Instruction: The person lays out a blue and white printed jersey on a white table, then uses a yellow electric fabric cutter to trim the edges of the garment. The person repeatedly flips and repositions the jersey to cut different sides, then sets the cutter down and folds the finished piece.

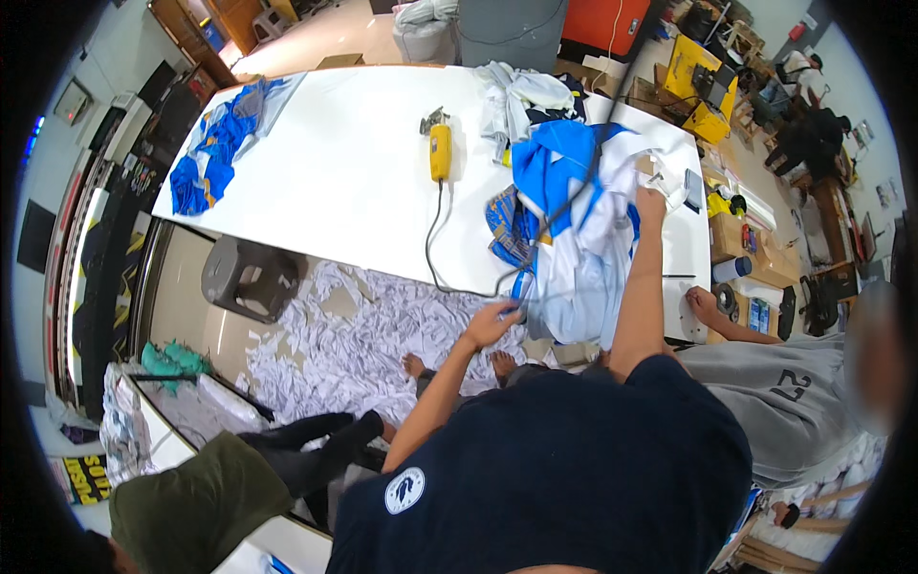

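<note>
A pile of blue, white and pale blue fabric [564,182] covers the right part of the white table [354,172] and hangs over its near edge. My right hand [650,204] reaches far across it, closed on white cloth at the pile's right side. At the near edge, my left hand [492,323] has its fingers closed on the hanging fabric's left border. A yellow handheld electric cutter [439,151] rests on the table left of the pile, apart from both hands. Its dark cord [436,234] runs down toward the near edge and passes by the fabric.
Blue and orange fabric [218,143] lies at the table's far left. White scraps [354,325] cover the floor, beside a grey stool [251,279]. One person in a grey shirt [779,392] leans at my right; another in dark green [201,493] is at lower left.
</note>
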Action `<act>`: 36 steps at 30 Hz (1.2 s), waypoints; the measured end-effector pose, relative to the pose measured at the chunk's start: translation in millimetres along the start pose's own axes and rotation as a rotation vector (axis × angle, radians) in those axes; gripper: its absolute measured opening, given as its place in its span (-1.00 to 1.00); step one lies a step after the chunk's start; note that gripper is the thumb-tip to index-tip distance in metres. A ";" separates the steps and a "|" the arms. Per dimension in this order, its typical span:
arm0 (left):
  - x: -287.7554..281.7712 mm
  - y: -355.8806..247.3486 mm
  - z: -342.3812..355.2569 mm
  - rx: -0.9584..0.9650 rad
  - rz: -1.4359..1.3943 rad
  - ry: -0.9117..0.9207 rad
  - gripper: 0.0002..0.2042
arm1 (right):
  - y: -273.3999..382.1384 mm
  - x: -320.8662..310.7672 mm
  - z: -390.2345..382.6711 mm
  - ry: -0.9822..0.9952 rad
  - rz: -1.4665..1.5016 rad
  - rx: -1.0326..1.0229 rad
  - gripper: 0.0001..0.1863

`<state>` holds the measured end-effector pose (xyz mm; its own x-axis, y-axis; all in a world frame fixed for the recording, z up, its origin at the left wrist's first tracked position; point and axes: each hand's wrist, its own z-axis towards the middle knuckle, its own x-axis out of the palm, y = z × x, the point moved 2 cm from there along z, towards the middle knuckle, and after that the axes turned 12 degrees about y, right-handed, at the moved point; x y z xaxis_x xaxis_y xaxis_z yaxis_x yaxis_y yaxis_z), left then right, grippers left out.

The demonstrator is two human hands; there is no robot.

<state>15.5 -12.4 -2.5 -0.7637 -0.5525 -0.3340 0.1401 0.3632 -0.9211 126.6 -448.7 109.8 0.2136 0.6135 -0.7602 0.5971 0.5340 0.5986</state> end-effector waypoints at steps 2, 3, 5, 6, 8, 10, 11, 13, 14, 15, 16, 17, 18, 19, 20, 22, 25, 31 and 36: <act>8.2 65.6 -59.7 -0.202 -0.338 0.007 -0.53 | -13.6 31.0 -54.9 -0.586 0.282 -0.289 -0.64; 7.1 104.7 -100.1 -0.316 -0.417 0.000 -0.53 | 9.6 58.1 -90.0 -0.630 0.365 -0.376 -0.71; 24.6 192.1 -163.6 -0.426 -0.413 0.103 -0.53 | 13.2 99.3 -180.0 -0.498 0.297 -0.230 -0.78; 25.8 218.1 -200.7 -0.419 -0.221 0.130 -0.52 | 7.4 137.7 -206.7 -0.358 0.271 -0.368 -0.82; 9.4 247.3 -241.9 -0.347 -0.278 0.081 -0.51 | -11.1 204.5 -250.9 0.328 0.006 -0.333 -0.80; -27.6 272.9 -265.8 -0.461 -0.693 0.003 -0.50 | -13.1 237.7 -304.5 1.078 -0.196 -0.395 -0.66; -43.8 301.5 -276.8 -0.630 -0.852 -0.018 -0.50 | 0.6 254.4 -329.2 1.225 -0.448 -0.480 -0.60; -99.0 312.2 -286.9 -0.922 -0.626 0.150 -0.47 | 41.6 272.6 -336.1 1.064 -0.310 -0.479 -0.57; -125.7 327.1 -293.5 -0.957 -0.449 0.285 -0.47 | 66.7 275.3 -331.4 0.979 -0.243 -0.487 -0.55; -151.6 313.7 -284.4 -0.948 -0.457 0.208 -0.48 | 97.1 272.2 -327.4 0.974 -0.099 -0.430 -0.53; -182.8 297.3 -275.1 -0.937 -0.458 0.120 -0.49 | 136.4 262.2 -321.4 0.963 0.050 -0.386 -0.51; -207.0 294.6 -254.5 -0.860 -0.468 0.120 -0.46 | 170.7 247.6 -318.4 0.899 0.140 -0.397 -0.56; -230.1 295.2 -241.7 -0.791 -0.482 0.119 -0.44 | 196.1 236.8 -315.1 0.840 0.229 -0.406 -0.62; -248.7 295.2 -232.1 -0.730 -0.497 0.122 -0.41 | 208.5 231.6 -307.9 0.765 0.348 -0.418 -0.67; -263.0 287.1 -215.2 -0.713 -0.492 0.113 -0.43 | 215.7 229.1 -296.1 0.686 0.457 -0.432 -0.71; -307.7 236.4 -182.1 -0.675 -0.456 0.088 -0.48 | 223.5 221.3 -264.6 0.471 0.574 -0.450 -0.76; -350.3 176.5 -148.9 -0.345 -0.505 -0.110 -0.62 | 210.1 191.6 -210.1 0.049 0.600 -0.218 -0.82; -457.3 214.8 -146.8 -0.346 0.285 -0.811 -0.72 | 196.9 187.4 -68.2 -0.585 0.205 0.195 -0.68; -551.4 277.6 -147.7 -0.093 0.507 -0.776 -0.80 | 164.3 182.7 -7.4 -0.415 -0.433 0.599 -0.66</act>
<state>382.4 503.9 -44.5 0.0149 -0.6462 -0.7630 0.2650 0.7384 -0.6201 258.0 -244.6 71.1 0.0687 0.1005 -0.9926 0.9753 0.2027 0.0880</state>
